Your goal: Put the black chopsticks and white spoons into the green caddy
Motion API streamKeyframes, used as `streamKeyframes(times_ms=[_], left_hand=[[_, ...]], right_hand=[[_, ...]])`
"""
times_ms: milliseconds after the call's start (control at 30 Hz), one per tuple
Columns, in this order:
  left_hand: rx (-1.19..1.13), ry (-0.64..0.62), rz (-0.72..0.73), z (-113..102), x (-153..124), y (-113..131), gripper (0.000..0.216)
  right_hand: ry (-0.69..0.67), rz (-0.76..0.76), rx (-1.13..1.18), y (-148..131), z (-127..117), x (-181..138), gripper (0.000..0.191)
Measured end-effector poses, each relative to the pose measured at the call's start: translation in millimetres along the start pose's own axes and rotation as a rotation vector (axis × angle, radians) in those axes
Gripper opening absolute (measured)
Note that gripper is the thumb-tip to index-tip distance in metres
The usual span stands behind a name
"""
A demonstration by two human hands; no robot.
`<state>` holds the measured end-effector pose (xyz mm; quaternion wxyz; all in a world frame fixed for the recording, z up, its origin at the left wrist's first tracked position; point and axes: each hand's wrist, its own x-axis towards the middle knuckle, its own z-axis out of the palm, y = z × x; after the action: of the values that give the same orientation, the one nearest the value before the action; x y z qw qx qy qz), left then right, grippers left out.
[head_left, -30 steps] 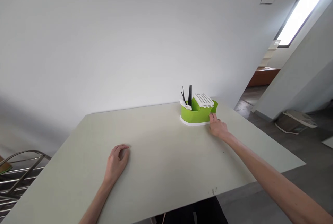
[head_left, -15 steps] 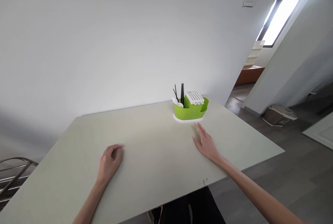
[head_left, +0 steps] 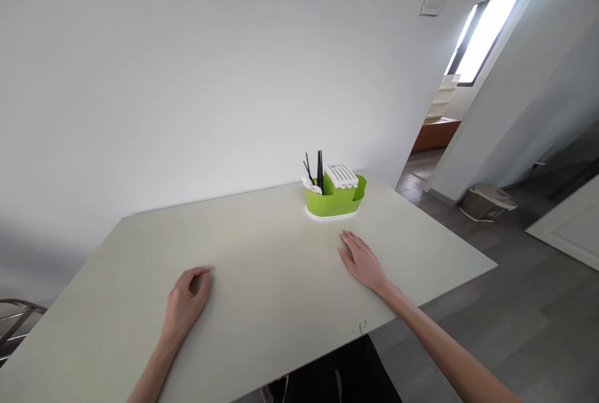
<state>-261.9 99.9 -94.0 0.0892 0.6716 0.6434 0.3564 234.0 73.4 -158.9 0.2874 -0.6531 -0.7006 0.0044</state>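
Note:
My left hand (head_left: 183, 304) rests on its side on the white table (head_left: 262, 303), left of the middle. Its fingers curl round to meet the thumb, and nothing shows in the loop between them. Palm down, my right hand (head_left: 362, 261) lies on the tabletop with fingers stretched out and thumb apart, holding nothing. Just beyond its fingertips, not touching, stands a green utensil caddy (head_left: 333, 204) on a white base. Black chopsticks (head_left: 320, 172) and a white spoon (head_left: 314, 189) stand in its left part. A white slotted lid (head_left: 342, 176) covers its middle.
A white wall (head_left: 210, 78) runs along the table's far edge. At the lower left is a metal rack (head_left: 16, 322). Beyond the right edge, a lidded bin (head_left: 486, 202) stands on the grey floor (head_left: 515, 309), near a doorway with a bright window (head_left: 486, 38).
The view has shifted a little, moving the scene leftward. My right hand has drawn back slightly from the caddy, its fingers now flatter and closer together. My left hand keeps its curled shape.

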Motion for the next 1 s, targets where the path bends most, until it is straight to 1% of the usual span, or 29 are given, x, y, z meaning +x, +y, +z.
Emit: streamKeyframes(times_ms=[300, 700, 1000], left_hand=[[-0.015, -0.010, -0.026, 0.0, 0.9, 0.0, 0.038], [-0.010, -0.005, -0.017, 0.5, 1.4, 0.3, 0.037], [0.006, -0.009, -0.020, -1.1, 0.1, 2.1, 0.038]], right_hand=[[-0.006, -0.001, -0.014, -1.6, -1.1, 1.2, 0.055], [-0.013, 0.004, -0.007, -2.2, -2.1, 1.6, 0.054], [0.007, -0.008, 0.004, 1.4, 2.1, 1.4, 0.053]])
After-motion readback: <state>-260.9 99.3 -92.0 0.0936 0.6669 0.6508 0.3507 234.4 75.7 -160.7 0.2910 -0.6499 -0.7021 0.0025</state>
